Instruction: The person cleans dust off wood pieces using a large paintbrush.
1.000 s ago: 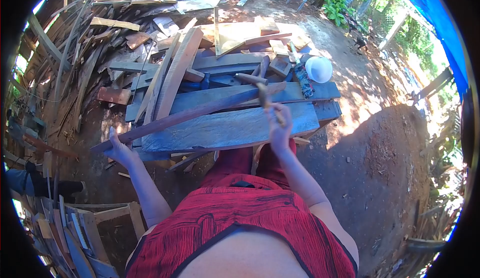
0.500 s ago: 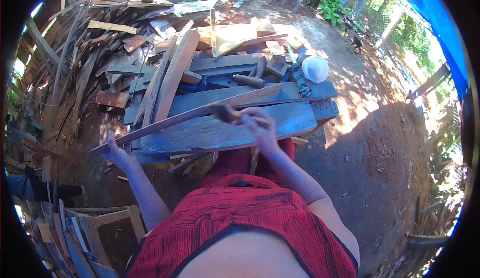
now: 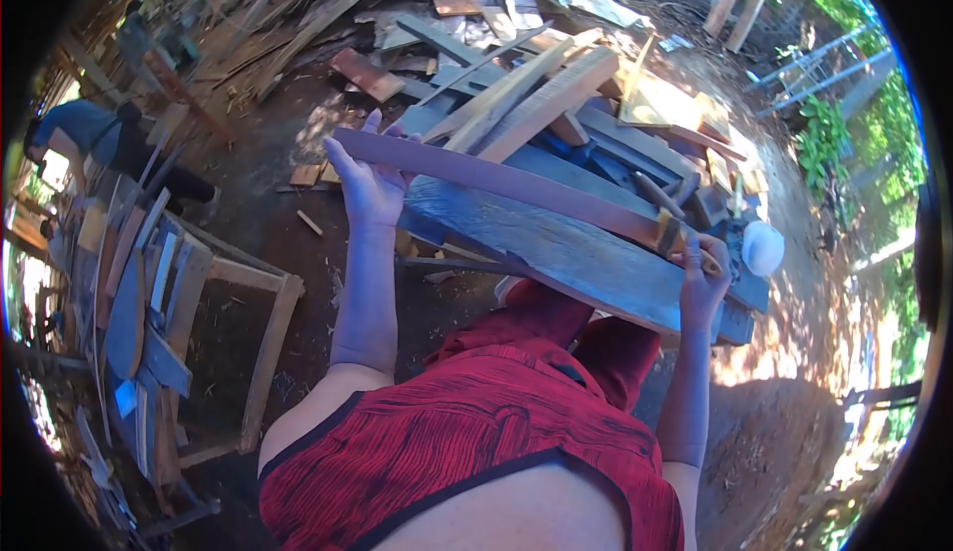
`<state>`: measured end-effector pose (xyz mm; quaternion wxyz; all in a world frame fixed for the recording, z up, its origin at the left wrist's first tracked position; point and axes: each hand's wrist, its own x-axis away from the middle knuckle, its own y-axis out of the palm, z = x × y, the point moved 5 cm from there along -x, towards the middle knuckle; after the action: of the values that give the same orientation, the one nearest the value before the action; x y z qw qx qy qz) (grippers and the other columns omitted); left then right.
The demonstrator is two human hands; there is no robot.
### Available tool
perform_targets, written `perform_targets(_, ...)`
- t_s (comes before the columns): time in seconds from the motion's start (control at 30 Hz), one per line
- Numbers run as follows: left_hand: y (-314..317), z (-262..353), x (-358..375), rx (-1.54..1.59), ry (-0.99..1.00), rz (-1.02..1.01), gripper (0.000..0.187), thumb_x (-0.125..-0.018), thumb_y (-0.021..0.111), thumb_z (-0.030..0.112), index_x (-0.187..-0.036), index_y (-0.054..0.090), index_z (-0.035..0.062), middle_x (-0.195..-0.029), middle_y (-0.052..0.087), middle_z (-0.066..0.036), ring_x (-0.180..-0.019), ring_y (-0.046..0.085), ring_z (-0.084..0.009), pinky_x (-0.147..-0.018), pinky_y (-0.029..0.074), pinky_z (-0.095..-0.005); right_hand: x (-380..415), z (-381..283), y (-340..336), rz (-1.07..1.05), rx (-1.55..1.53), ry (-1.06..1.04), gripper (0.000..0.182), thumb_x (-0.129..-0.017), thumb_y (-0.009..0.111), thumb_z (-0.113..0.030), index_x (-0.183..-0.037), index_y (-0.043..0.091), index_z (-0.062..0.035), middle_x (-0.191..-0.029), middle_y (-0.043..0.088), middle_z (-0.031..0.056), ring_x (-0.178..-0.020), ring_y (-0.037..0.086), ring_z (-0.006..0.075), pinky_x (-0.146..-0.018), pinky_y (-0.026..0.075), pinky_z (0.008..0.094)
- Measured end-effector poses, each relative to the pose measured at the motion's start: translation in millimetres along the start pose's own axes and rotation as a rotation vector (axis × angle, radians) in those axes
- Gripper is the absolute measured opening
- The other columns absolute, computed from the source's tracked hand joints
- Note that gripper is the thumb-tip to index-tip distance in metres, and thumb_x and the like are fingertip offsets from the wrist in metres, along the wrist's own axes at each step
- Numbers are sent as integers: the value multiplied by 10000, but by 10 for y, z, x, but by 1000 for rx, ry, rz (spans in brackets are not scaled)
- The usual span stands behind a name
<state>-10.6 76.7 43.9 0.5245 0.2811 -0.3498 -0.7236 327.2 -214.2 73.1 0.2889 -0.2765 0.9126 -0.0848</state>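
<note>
A long, narrow wooden strip [image 3: 506, 182] slants across in front of me, its broad face toward me. My left hand [image 3: 372, 184] grips its left end, thumb on the near side and fingers behind. My right hand [image 3: 707, 268] is closed around the handle of a brush [image 3: 669, 233], whose bristles are against the strip near its right end. Beneath the strip lies a thick, bluish-grey plank [image 3: 556, 243] on the work surface. Beyond it, wooden-handled tools [image 3: 657, 194] lie among boards. A white rounded container [image 3: 763, 248] sits close to my right hand.
Thick boards [image 3: 546, 104] are stacked at the back of the bench, with a heap of scrap wood [image 3: 347, 5] behind. To the left stands a wooden frame [image 3: 248, 273] with planks leaning on it. Another person [image 3: 89, 139] bends over at far left.
My view has turned left. The strip has tilted so its left end is higher and its broad face shows. The brush has moved from mid-strip to near the right end.
</note>
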Motion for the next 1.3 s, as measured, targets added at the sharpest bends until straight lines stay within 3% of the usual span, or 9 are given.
perform_targets(0.23,-134,85,145,175,-12,-92,901,-723,301,816,-1371,308,192,-1236,492,-180,-1156,450,-456,-842,454,-547,-92,-956,1206,-473,-218,-77,156,-884,597,-166,-838,572,-19,-682,595,23,-608,591,70,-523,444,185)
perform_targets(0.3,-112,97,163,221,-63,-125,929,-712,279,833,-1405,233,215,-1237,478,-141,-1110,501,-385,-824,461,-526,-63,-1255,1589,-560,-341,-64,182,-871,617,-179,-816,573,-11,-701,584,28,-612,581,74,-533,447,194)
perform_targets(0.43,-162,115,188,267,-81,-189,983,-693,234,858,-1422,207,199,-1333,394,-141,-1200,425,-357,-917,394,-532,6,-1866,2337,-829,-648,18,196,-855,644,-191,-815,581,-9,-734,593,32,-632,579,72,-562,457,197)
perform_targets(0.47,-149,139,211,239,-85,-164,1032,-675,211,875,-1429,186,172,-1395,322,-133,-1255,365,-324,-980,347,-501,12,-2020,2473,-842,-656,14,196,-855,644,-191,-815,581,-9,-734,593,32,-632,579,72,-562,457,197)
perform_targets(0.7,-85,260,314,281,-86,-295,1115,-641,183,900,-1429,169,112,-1422,285,-132,-1300,315,-297,-1029,297,-508,152,-2409,3007,-929,-889,105,206,-853,645,-201,-862,573,-8,-759,615,33,-672,616,78,-599,476,191)
perform_targets(0.87,-155,226,298,317,-81,-319,1049,-686,171,869,-1445,130,145,-1427,278,-142,-1280,345,-312,-1010,317,-523,42,-1889,2803,-825,-793,328,141,-850,617,-127,-868,580,7,-763,619,49,-657,631,120,-590,489,209)
perform_targets(1.03,-264,203,290,362,-85,-223,919,-759,199,807,-1430,217,179,-1406,329,-160,-1263,365,-356,-968,362,-540,-225,-1315,1983,-633,-504,298,156,-851,585,-103,-811,587,48,-771,622,119,-605,627,153,-576,502,214)
perform_targets(1.23,-502,23,159,215,-126,-45,845,-796,217,770,-1395,298,179,-1166,514,-122,-1143,483,-328,-896,416,-539,-634,-339,812,-454,-83,282,91,-821,575,-95,-802,569,-6,-696,612,90,-518,597,150,-450,505,235)
perform_targets(1.3,-605,-29,131,163,-163,143,796,-819,210,750,-1341,390,176,-1009,542,-72,-998,537,-273,-845,437,-503,-695,-285,602,-350,-35,207,105,-824,583,-98,-776,569,-6,-652,597,67,-465,572,133,-421,482,219)
